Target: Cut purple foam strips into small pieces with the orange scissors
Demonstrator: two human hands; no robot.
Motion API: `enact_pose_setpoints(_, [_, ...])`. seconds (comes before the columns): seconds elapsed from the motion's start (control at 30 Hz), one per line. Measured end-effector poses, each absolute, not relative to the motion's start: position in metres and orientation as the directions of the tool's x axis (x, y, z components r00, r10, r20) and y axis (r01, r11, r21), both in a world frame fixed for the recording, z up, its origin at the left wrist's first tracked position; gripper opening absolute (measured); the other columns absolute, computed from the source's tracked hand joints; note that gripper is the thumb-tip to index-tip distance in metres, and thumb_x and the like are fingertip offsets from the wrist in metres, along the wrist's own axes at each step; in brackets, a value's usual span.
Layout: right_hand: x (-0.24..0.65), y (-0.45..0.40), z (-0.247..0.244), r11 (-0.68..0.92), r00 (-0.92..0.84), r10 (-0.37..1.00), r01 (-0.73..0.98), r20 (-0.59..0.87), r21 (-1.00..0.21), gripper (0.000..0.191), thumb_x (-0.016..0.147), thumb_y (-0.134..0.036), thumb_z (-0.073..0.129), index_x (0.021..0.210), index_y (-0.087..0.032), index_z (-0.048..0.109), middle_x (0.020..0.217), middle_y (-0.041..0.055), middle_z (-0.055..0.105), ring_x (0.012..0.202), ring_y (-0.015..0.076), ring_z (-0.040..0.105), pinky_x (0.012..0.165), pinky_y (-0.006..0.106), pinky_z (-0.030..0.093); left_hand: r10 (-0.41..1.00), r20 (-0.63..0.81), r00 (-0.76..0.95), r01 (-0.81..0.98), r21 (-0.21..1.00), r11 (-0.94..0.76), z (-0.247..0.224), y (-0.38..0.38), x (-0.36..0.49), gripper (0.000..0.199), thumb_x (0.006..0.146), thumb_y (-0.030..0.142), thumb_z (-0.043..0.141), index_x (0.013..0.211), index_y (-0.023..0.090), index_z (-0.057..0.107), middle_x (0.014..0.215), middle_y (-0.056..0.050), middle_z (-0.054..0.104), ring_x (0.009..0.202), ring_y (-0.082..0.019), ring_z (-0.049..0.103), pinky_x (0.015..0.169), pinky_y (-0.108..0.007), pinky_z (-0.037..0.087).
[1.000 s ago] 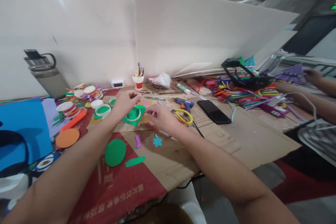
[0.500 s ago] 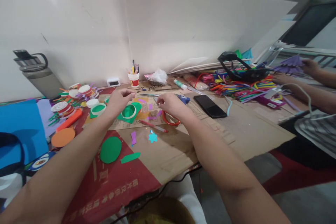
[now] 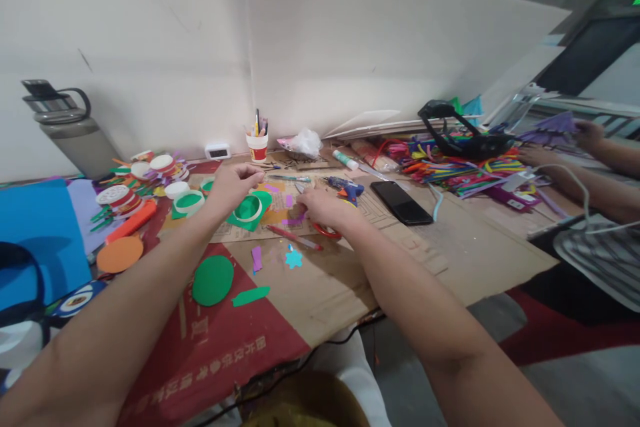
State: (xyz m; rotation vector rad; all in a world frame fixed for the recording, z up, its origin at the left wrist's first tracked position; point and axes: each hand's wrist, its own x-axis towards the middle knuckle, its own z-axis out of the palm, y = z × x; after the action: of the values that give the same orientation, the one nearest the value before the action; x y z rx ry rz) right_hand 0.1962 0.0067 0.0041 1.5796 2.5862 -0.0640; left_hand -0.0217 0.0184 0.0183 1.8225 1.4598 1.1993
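My left hand (image 3: 233, 187) hovers just behind a white ring on a green sheet (image 3: 249, 209), thumb and forefinger pinched together. Whatever may be between them is too small to make out. To its right, my right hand (image 3: 327, 208) is low over the work surface with curled fingers, their tips partly hidden. Beneath it lie scissors with red-orange handles (image 3: 329, 233), mostly covered by the hand. A red pen (image 3: 295, 238) and purple scraps (image 3: 257, 258) are close by. A blue star-shaped cutout (image 3: 294, 258) and a green disc (image 3: 213, 280) lie nearer me.
A glue gun (image 3: 351, 192), a phone (image 3: 401, 203) and a glue stick (image 3: 345, 159) lie to the right. Colourful pipe cleaners (image 3: 465, 173) are heaped beyond, beside another person's hands. Left are red-and-white cup pieces (image 3: 120, 199), an orange disc (image 3: 120, 254) and a bottle (image 3: 75, 133).
My right hand has lowered towards the surface and now covers more of the scissors, leaving the glue gun more visible. My left hand has shifted slightly right in the picture, as the view also moved.
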Motion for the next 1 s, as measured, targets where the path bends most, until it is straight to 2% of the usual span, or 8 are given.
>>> enact_pose_setpoints(0.1, [0.201, 0.011, 0.004, 0.502, -0.498, 0.854, 0.865, -0.151, -0.008, 0.028, 0.083, -0.013, 0.055, 0.106, -0.021, 0.068, 0.122, 0.0104, 0.06, 0.11, 0.0282, 0.051, 0.082, 0.032, 0.037, 0.949, 0.315, 0.023, 0.486, 0.826, -0.286, 0.02, 0.017, -0.02, 0.024, 0.073, 0.042, 0.067, 0.079, 0.018, 0.072, 0.075, -0.003, 0.07, 0.064, -0.014, 0.058, 0.061, -0.025, 0.042])
enact_pose_setpoints(0.23, [0.205, 0.018, 0.0, 0.535, -0.537, 0.829, 0.843, -0.155, -0.061, 0.019, 0.083, -0.014, 0.057, 0.098, -0.02, 0.068, 0.119, 0.009, 0.061, 0.105, 0.0244, 0.051, 0.079, 0.03, 0.035, 0.952, 0.306, 0.0, 0.474, 0.838, -0.27, 0.023, 0.015, -0.018, 0.021, 0.073, 0.039, 0.067, 0.076, 0.018, 0.071, 0.076, -0.004, 0.071, 0.063, -0.014, 0.058, 0.061, -0.025, 0.042])
enact_pose_setpoints(0.33, [0.205, 0.019, -0.001, 0.52, -0.524, 0.839, 0.852, -0.148, -0.07, 0.014, 0.083, -0.014, 0.057, 0.092, -0.02, 0.067, 0.108, 0.0076, 0.066, 0.105, 0.0258, 0.052, 0.078, 0.031, 0.033, 0.953, 0.304, -0.003, 0.496, 0.828, -0.263, 0.022, 0.014, -0.018, 0.02, 0.074, 0.037, 0.067, 0.076, 0.018, 0.071, 0.076, -0.004, 0.071, 0.062, -0.013, 0.056, 0.061, -0.025, 0.042])
enact_pose_setpoints(0.43, [0.206, 0.018, 0.001, 0.503, -0.514, 0.848, 0.857, -0.129, -0.11, 0.017, 0.083, -0.015, 0.058, 0.095, -0.021, 0.068, 0.1, 0.006, 0.069, 0.104, 0.0253, 0.053, 0.078, 0.032, 0.032, 0.954, 0.301, 0.0, 0.487, 0.833, -0.263, 0.021, 0.015, -0.018, 0.021, 0.074, 0.038, 0.067, 0.077, 0.018, 0.071, 0.075, -0.004, 0.07, 0.061, -0.012, 0.055, 0.059, -0.025, 0.042])
enact_pose_setpoints(0.57, [0.209, 0.016, 0.004, 0.519, -0.538, 0.833, 0.841, -0.131, -0.153, 0.025, 0.081, -0.014, 0.061, 0.104, -0.022, 0.067, 0.11, 0.0057, 0.068, 0.104, 0.0229, 0.055, 0.077, 0.029, 0.035, 0.95, 0.311, -0.016, 0.45, 0.851, -0.271, 0.026, 0.012, -0.018, 0.019, 0.075, 0.036, 0.067, 0.077, 0.017, 0.071, 0.076, -0.004, 0.07, 0.061, -0.011, 0.055, 0.058, -0.024, 0.042])
enact_pose_setpoints(0.83, [0.199, 0.017, 0.008, 0.482, -0.471, 0.858, 0.876, -0.206, 0.004, 0.019, 0.081, -0.015, 0.06, 0.097, -0.022, 0.068, 0.109, 0.0076, 0.067, 0.107, 0.0292, 0.054, 0.081, 0.036, 0.036, 0.934, 0.345, -0.095, 0.225, 0.921, -0.317, 0.045, 0.015, -0.025, 0.014, 0.077, 0.031, 0.067, 0.077, 0.017, 0.067, 0.077, -0.005, 0.069, 0.062, -0.011, 0.057, 0.055, -0.022, 0.041])
enact_pose_setpoints(1.0, [0.202, 0.019, 0.006, 0.5, -0.493, 0.843, 0.866, -0.214, -0.023, 0.017, 0.083, -0.018, 0.06, 0.097, -0.023, 0.069, 0.117, 0.0088, 0.064, 0.111, 0.029, 0.052, 0.079, 0.033, 0.038, 0.936, 0.346, -0.072, 0.168, 0.929, -0.331, 0.045, 0.014, -0.023, 0.012, 0.076, 0.029, 0.068, 0.075, 0.016, 0.067, 0.076, -0.005, 0.069, 0.062, -0.01, 0.056, 0.054, -0.022, 0.042])
